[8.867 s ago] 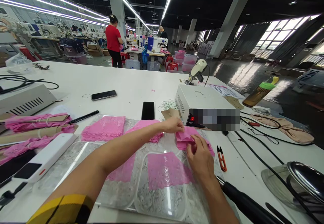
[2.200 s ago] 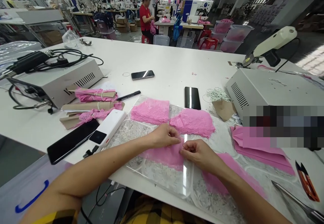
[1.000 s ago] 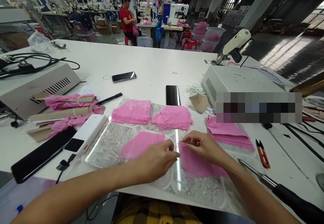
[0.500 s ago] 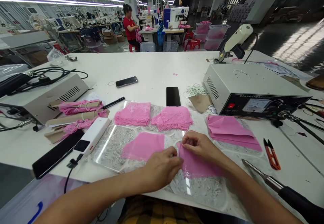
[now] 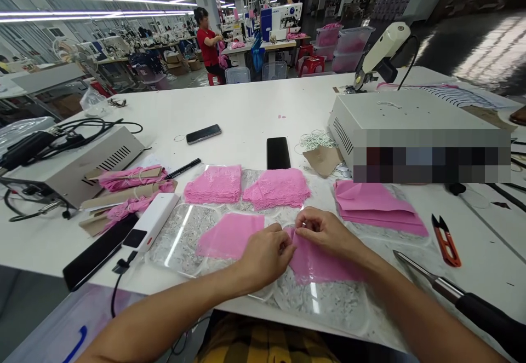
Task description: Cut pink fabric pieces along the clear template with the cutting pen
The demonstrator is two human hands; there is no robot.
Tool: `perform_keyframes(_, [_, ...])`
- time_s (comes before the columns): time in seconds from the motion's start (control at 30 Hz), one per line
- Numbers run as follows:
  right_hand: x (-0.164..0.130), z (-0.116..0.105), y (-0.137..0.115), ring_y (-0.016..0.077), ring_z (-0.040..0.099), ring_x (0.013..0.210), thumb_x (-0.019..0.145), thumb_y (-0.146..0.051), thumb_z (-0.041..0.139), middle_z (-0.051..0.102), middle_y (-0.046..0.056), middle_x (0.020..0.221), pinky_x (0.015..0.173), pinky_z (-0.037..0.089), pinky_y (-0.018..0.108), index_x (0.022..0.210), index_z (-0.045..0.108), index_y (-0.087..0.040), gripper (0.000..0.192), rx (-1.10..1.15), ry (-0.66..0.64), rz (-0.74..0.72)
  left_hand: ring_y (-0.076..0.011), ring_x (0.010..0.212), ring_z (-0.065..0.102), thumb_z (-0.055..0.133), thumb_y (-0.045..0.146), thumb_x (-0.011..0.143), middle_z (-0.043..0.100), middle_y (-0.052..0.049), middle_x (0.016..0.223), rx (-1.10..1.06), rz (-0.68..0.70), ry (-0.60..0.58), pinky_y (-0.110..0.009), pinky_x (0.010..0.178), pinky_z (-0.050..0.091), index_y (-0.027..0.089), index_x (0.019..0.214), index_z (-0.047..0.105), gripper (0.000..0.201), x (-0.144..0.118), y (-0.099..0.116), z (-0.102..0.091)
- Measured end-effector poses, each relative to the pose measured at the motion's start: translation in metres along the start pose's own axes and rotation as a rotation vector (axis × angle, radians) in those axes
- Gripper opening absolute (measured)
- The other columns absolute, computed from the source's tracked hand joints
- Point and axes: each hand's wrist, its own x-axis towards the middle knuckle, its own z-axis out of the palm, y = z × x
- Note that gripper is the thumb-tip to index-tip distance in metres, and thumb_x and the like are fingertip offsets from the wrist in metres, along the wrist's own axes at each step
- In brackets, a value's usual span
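1. Since half a second ago, both hands draw closer together over the right pink lace piece [image 5: 318, 261]; the left hand [image 5: 265, 256] now meets the right hand [image 5: 324, 231] at the piece's upper left corner.
2. Left fingers are pinched together on the lace edge; right fingers are likewise closed on the same corner, just beside them.
3. That piece lies on the clear plastic template [image 5: 181, 237] near the front edge of the tabletop [image 5: 255, 105].
4. Judged done: a second flat pink piece [image 5: 230, 235] already lies on the template to the left, apparently placed.
5. Judged left: the held piece seems not yet settled; two lace stacks [image 5: 213, 184] and [image 5: 277, 188] sit behind, and folded pink sheets [image 5: 378, 215] wait at right.
6. Nearby, untouched: orange snips [image 5: 446, 234], black-handled tool [image 5: 472, 305], control box [image 5: 394, 116], two phones [image 5: 278, 152] and [image 5: 203, 133].
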Motion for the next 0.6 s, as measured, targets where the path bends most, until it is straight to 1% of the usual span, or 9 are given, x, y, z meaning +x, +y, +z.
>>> perform_keyframes(0.23, [0.001, 0.002, 0.0, 0.0104, 0.043, 0.063, 0.071, -0.025, 0.056, 0.056, 0.0, 0.074, 0.058, 0.035, 0.027, 0.068, 0.061, -0.019, 0.008, -0.003, 0.042, 0.013, -0.0143, 0.068, 0.055, 0.057, 0.022, 0.087, 0.057, -0.001, 0.073, -0.013, 0.011, 0.011, -0.025, 0.06, 0.036, 0.017, 0.065, 0.057, 0.023, -0.002, 0.002, 0.0])
perform_keyframes(0.47, [0.001, 0.007, 0.0, 0.0104, 0.046, 0.062, 0.071, -0.022, 0.057, 0.057, 0.001, 0.073, 0.058, 0.038, 0.026, 0.067, 0.061, -0.019, 0.007, -0.036, 0.071, -0.027, -0.0125, 0.063, 0.053, 0.057, 0.018, 0.085, 0.056, -0.001, 0.067, 0.01, 0.033, 0.028, -0.023, 0.056, 0.034, 0.016, 0.059, 0.054, 0.026, 0.0, 0.002, 0.003])
perform_keyframes(0.53, [-0.001, 0.006, -0.005, 0.0098, 0.048, 0.062, 0.072, -0.021, 0.057, 0.061, 0.001, 0.079, 0.059, 0.04, 0.026, 0.072, 0.064, -0.019, 0.007, -0.06, 0.093, -0.045, -0.012, 0.058, 0.051, 0.057, 0.02, 0.085, 0.056, -0.001, 0.064, 0.031, 0.053, 0.036, -0.024, 0.053, 0.031, 0.015, 0.056, 0.054, 0.029, 0.001, 0.001, -0.002])
perform_keyframes(0.6, [-0.005, 0.001, -0.01, 0.0095, 0.051, 0.062, 0.075, -0.023, 0.057, 0.064, 0.002, 0.088, 0.06, 0.042, 0.026, 0.081, 0.067, -0.02, 0.012, -0.094, 0.143, -0.057, -0.0124, 0.056, 0.051, 0.057, 0.024, 0.088, 0.056, -0.001, 0.063, 0.055, 0.086, 0.056, -0.024, 0.051, 0.03, 0.015, 0.057, 0.057, 0.032, 0.004, 0.001, -0.01])
